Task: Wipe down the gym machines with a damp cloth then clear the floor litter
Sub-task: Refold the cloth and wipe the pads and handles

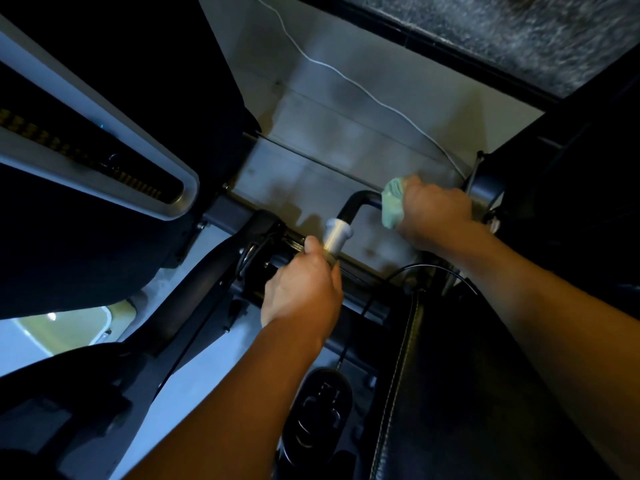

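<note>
**Inspector A:** Position of the hands, please.

**Inspector B:** The right hand is clenched round a pale green cloth, which is pressed against the black bent handle bar of the gym machine. The cloth sits on the horizontal stretch of the bar, just right of its bend.

**Inspector A:** And the left?

**Inspector B:** The left hand is wrapped around the lower end of the same bar, at the base of a silver collar. The thumb lies along the collar's left side; the fingers curl behind it and are mostly hidden.

**Inspector A:** Surroundings?

**Inspector B:** A black padded seat with pale stitching fills the lower right, beneath the right forearm. A thin white cable trails over the pale wall behind the bar. To the left stands a grey-rimmed panel with a dark slot showing yellowish markings, too blurred to read. A black foot pedal lies low in the centre.

**Inspector A:** Floor litter?

**Inspector B:** The pale floor shows only in narrow strips between machine parts; lighting is dim, so I cannot tell its condition.
</note>
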